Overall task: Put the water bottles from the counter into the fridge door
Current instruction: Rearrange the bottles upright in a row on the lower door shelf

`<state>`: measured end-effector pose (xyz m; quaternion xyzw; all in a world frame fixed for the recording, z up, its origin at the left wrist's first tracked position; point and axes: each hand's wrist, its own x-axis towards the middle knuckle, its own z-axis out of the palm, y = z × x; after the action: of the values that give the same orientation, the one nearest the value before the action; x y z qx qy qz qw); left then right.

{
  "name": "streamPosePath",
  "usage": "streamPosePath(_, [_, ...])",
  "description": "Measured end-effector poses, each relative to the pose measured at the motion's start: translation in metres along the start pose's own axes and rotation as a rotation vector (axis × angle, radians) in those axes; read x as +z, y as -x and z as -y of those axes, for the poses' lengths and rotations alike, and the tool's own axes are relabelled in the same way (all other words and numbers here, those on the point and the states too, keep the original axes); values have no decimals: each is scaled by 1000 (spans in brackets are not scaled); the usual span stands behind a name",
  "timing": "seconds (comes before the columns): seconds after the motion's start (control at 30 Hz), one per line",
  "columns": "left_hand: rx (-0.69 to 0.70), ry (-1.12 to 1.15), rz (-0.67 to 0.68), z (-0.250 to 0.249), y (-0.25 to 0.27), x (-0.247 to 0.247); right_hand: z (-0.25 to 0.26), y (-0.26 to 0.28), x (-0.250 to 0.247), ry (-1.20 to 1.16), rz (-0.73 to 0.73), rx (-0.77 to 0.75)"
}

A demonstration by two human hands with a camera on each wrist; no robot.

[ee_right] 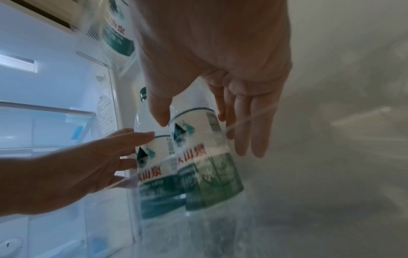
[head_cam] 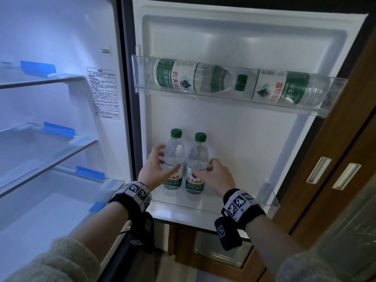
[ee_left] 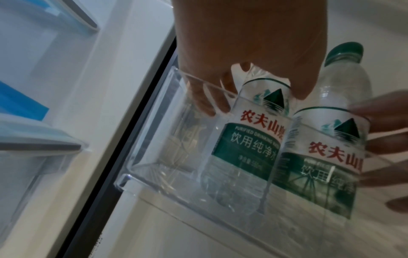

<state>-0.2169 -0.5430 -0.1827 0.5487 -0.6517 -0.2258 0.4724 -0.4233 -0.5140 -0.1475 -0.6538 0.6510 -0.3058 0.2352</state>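
Two clear water bottles with green caps stand upright side by side in the lower door bin [head_cam: 179, 208]. My left hand [head_cam: 169, 157] is spread around the left bottle [head_cam: 174, 153], fingers behind it and thumb in front, fairly straight and touching it lightly. My right hand [head_cam: 203, 166] is at the right bottle [head_cam: 198, 155]. In the right wrist view that hand [ee_right: 205, 134] has straight fingers beside the right bottle [ee_right: 205, 171] and its thumb tip on the label. In the left wrist view both bottles [ee_left: 249, 139] [ee_left: 326, 157] sit in the bin.
Two more bottles [head_cam: 183, 75] [head_cam: 284, 88] lie on their sides in the upper door bin [head_cam: 203, 95]. The fridge's glass shelves [head_cam: 50, 143] are at the left. A wooden cabinet [head_cam: 335, 169] with recessed handles stands right of the door. The lower bin has free room on its right side.
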Motion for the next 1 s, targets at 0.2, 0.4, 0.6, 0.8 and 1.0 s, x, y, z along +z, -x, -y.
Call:
streamPosePath(0.2, [227,21,-308,-19,-6,-18,36,9,-28,217,-416,-246])
streamPosePath(0.4, [515,89,-477,-74,-21,-47,91,5,-63,179,-848,-844])
streamPosePath(0.6, [813,90,-492,-148,-35,-79,163,0,-111,272,-1015,-1135])
streamPosePath(0.8, [741,-75,-479,-210,-67,-114,208,-19,-154,443,-592,-560])
streamPosePath(1.0, [404,-369,-279,-225,-88,-123,219,-45,-171,422,-214,-279])
